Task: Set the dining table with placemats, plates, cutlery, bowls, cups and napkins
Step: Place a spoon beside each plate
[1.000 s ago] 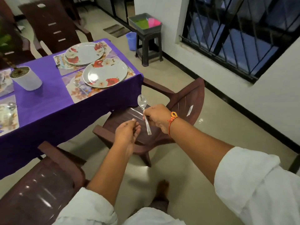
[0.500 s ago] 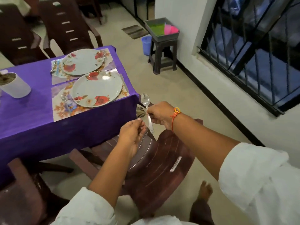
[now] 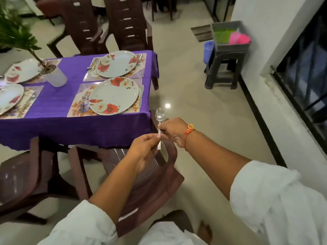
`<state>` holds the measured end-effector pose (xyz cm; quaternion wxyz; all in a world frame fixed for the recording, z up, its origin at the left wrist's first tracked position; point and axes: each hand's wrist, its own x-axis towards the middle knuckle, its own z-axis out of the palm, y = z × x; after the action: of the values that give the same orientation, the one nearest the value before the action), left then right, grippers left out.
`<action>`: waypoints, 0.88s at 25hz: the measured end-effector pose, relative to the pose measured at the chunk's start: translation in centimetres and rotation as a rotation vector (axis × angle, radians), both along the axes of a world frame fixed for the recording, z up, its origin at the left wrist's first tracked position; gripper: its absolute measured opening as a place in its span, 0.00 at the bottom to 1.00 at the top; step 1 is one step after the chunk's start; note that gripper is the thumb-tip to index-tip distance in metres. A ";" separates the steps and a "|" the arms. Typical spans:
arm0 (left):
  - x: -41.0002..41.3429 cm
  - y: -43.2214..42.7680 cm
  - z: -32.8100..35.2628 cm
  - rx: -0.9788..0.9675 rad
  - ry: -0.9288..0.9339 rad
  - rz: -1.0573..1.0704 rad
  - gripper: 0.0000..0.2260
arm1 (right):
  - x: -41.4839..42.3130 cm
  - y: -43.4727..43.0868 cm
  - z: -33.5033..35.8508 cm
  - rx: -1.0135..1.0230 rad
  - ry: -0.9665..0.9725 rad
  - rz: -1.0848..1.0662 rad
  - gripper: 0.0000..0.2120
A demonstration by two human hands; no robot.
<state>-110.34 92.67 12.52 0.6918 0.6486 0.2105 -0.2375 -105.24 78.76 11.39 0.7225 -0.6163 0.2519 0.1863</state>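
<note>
My right hand (image 3: 172, 131) grips a steel spoon (image 3: 159, 116) by its handle, bowl up, just off the near right corner of the purple-clothed table (image 3: 56, 121). My left hand (image 3: 144, 147) pinches the lower part of the same handle. On the table, floral plates sit on placemats: the nearest plate (image 3: 114, 95) on its placemat (image 3: 77, 103) with a fork (image 3: 83, 101) on its left, another plate (image 3: 116, 63) behind it, and two plates (image 3: 10, 98) (image 3: 23, 69) at the left edge.
A white pot with a plant (image 3: 54, 76) stands mid-table. Brown plastic chairs (image 3: 146, 174) (image 3: 23, 175) are below my hands, others (image 3: 127, 23) at the far side. A grey tray with green and pink items (image 3: 230, 35) rests on a dark stool (image 3: 224, 68) by the wall; a blue bin (image 3: 208, 50) is beside it.
I have walked round towards the table's end, so the table and plates now lie straight ahead. My left hand has closed in on the spoon handle held by my right hand.
</note>
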 end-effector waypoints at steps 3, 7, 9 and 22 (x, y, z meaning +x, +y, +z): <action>1.9 -2.1 -0.7 0.001 0.004 0.089 0.06 | 3.0 -1.8 -0.8 0.008 0.018 0.071 0.01; 6.9 -3.1 -3.2 0.281 -0.115 0.128 0.07 | 8.9 -2.3 -3.2 -0.010 0.059 0.182 0.02; 10.0 -3.0 -5.1 0.354 -0.152 0.146 0.08 | 12.5 -2.2 -4.9 0.024 0.105 0.190 0.04; 27.9 -1.9 -13.9 0.084 0.186 0.870 0.05 | 34.7 3.5 -11.5 -0.096 0.227 0.552 0.22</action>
<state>-82.48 90.79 -1.36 0.6784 0.5033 0.5345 0.0270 -70.51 82.26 -0.10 0.5819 -0.6701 0.1621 0.4313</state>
